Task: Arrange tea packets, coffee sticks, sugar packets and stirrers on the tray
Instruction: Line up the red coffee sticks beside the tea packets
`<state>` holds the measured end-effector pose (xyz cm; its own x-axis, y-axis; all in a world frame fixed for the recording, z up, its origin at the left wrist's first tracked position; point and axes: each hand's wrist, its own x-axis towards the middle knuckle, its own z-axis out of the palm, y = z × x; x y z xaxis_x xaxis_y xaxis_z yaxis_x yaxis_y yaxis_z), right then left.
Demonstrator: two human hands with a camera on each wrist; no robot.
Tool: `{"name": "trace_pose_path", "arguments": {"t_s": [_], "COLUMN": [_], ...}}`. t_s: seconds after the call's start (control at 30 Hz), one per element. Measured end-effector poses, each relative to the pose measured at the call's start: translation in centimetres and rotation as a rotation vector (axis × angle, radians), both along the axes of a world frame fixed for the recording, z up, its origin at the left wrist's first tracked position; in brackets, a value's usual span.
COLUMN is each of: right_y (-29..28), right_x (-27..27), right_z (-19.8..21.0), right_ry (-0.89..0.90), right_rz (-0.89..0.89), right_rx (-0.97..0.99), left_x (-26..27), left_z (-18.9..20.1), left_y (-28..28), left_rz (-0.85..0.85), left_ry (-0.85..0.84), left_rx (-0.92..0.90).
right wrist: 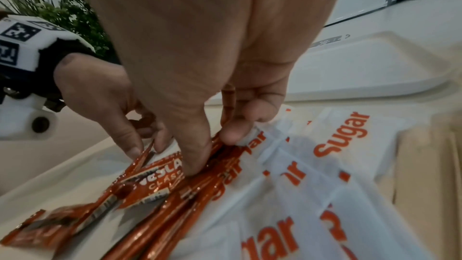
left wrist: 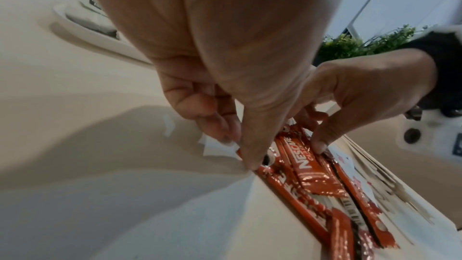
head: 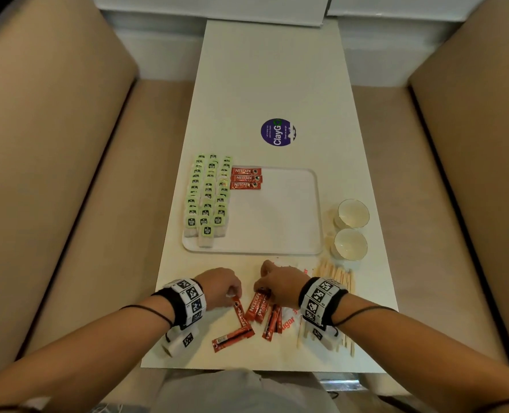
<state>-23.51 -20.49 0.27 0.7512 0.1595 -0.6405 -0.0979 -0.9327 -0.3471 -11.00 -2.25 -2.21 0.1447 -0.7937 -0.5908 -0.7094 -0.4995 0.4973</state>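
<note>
Coffee sticks [head: 248, 315], glossy red foil, both hands pinching.

Dim warm light, blurred, warped edges

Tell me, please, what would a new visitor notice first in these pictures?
Probably the two hands at the table's near edge: the left hand and right hand each pinch red Nescafe coffee sticks from a loose pile. Next, the green tea packets in rows on the left of the white tray.

Both wrists wear black bands [head: 174, 302] with white tag-printed blocks [head: 318, 296].
</note>
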Motion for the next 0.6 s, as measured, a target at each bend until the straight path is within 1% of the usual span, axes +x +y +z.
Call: {"name": "trace_pose_path", "arguments": {"t_s": [0.17, 0.33, 0.4, 0.5, 0.6], "right_y": [0.0, 0.1, 0.1, 0.0, -0.2], "right_x": [-0.4, -0.4, -0.3, 0.0, 0.4], "right_z": [-0.3, -0.8, -0.8, -0.7, -0.9], "right_ry": [-0.04, -0.093, -0.104, -0.098, -0.089], "right_rz": [-0.011, -0.036, -0.049, -0.047, -0.054], "right_rx": [-0.011, -0.036, -0.028, -0.014, 0.0], "left_x": [-0.1, 0.3, 0.7, 1.1, 1.4], "left_z": [-0.1, -0.2, -0.3, -0.4, -0.4], "left_y": [0.4, 0.7, 0.7, 0.6, 0.5], "left_rz": [0.066, 0.202, 0.301, 0.479, 0.635], "left_ry": [0.019, 0.074, 0.113, 0.219, 0.291], "left_rx": [0.006, 0.008, -0.011, -0.061, -0.071]}}
